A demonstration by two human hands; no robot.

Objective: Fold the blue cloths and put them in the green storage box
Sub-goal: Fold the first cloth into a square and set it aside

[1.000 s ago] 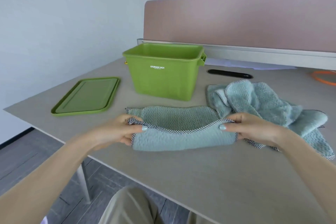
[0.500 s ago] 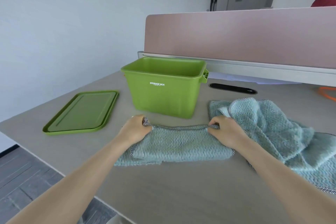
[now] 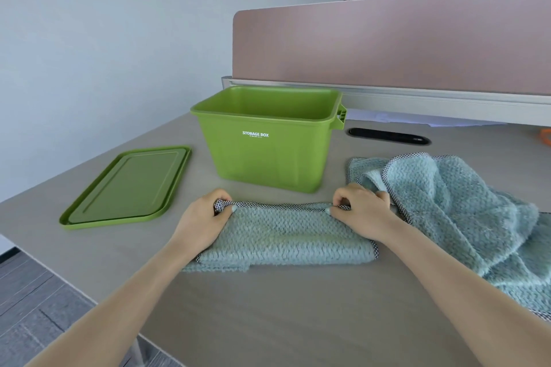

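- Your left hand (image 3: 199, 222) is closed in a pinch on the far left corner of the folded blue cloth (image 3: 286, 237), thumb on top, knuckles curled toward the green storage box (image 3: 268, 140).
- Your right hand (image 3: 359, 210) is closed the same way on the far right corner, wrist low over the cloth, forearm angling back to you.
- The folded cloth lies flat just in front of the box, its checkered hem along the edge nearest the box.
- A heap of loose blue cloths (image 3: 465, 211) sits to the right of the box, touching your right hand.
- The box stands upright and open; its green lid (image 3: 128, 188) lies flat to its left.
- All rest on a grey-beige table (image 3: 298, 322); behind the box rises a pink partition (image 3: 387, 45), with a white wall (image 3: 104, 39) to its left.
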